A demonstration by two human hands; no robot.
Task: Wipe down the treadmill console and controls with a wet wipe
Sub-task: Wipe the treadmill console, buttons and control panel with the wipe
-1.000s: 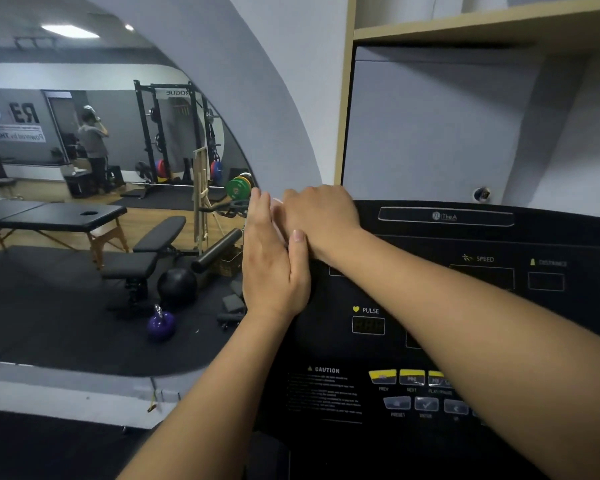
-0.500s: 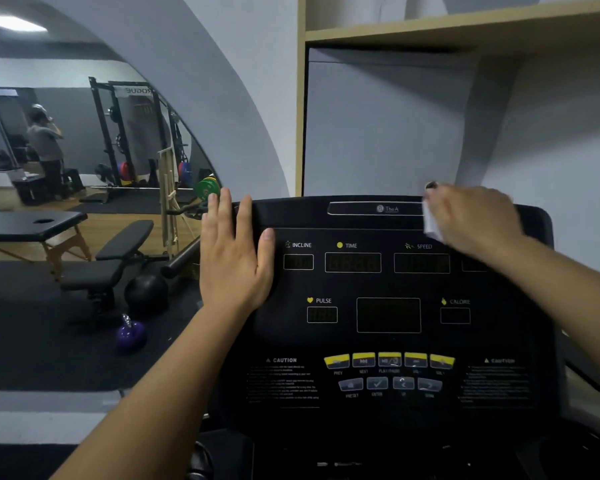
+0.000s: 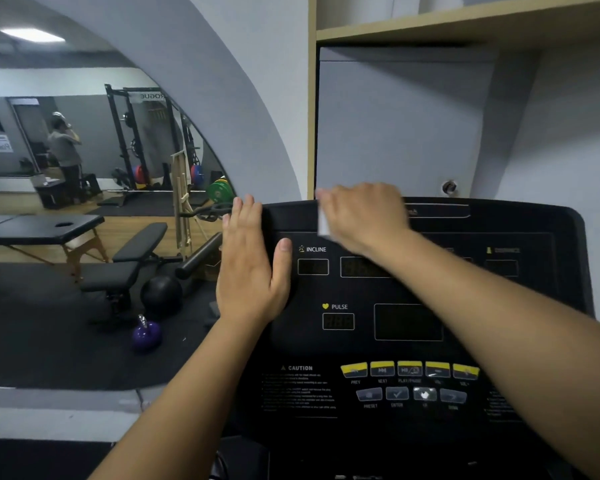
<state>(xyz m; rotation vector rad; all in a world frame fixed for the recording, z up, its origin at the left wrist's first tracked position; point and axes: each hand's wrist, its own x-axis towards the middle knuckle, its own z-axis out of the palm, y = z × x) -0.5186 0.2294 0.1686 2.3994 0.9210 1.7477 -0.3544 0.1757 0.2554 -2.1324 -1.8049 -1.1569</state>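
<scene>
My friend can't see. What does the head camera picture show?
The right hand holds a white wet wipe against the top of a black treadmill console, while the left hand lies flat on its left edge. A mirror to the left shows a gym.

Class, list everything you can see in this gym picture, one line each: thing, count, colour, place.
treadmill console: one, black, centre front
yellow buttons: five, yellow, lower console row
grey buttons: four, grey, below the yellow row
wet wipe: one, white, console top edge
shelf: one, wooden, above console
massage table: one, black, far left
weight bench: one, black, left
ball: one, black, floor by bench
kettlebell: one, purple, floor left
left hand: one, flat on console's left edge
right hand: one, holding wet wipe
</scene>
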